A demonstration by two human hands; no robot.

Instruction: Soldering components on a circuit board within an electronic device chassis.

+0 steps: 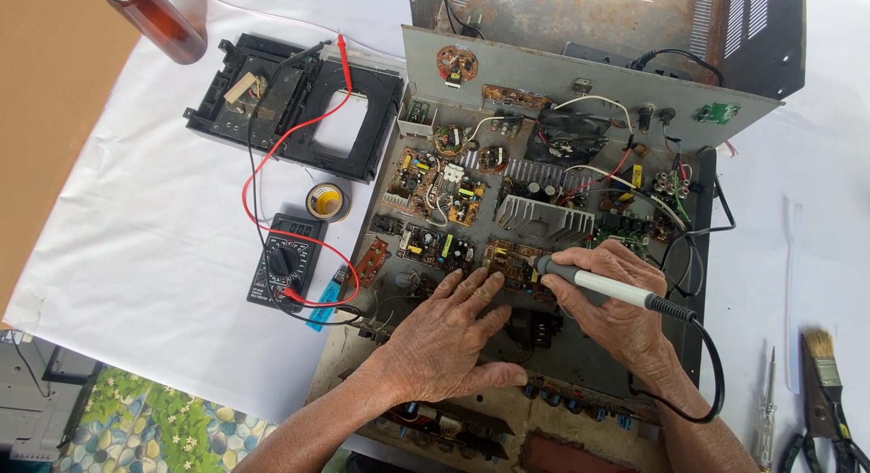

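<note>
An opened electronic chassis [381, 346] lies before me, packed with several circuit boards, wires and a finned heat sink [542, 217]. My right hand [609, 303] grips a soldering iron [598, 286] with a grey and white handle, its tip pointing left at a small brown circuit board [509, 258]. A black cord [714, 373] runs from the iron past my wrist. My left hand [451, 339] rests flat on the chassis with its fingertips on the boards beside the iron's tip.
A black multimeter [285, 272] with red and black leads lies left of the chassis, beside a solder spool [326, 201] and a blue lighter [323, 305]. A black plastic frame [299, 106], a brown bottle [156, 15], a paintbrush [825, 382] and a screwdriver [768, 410] surround it.
</note>
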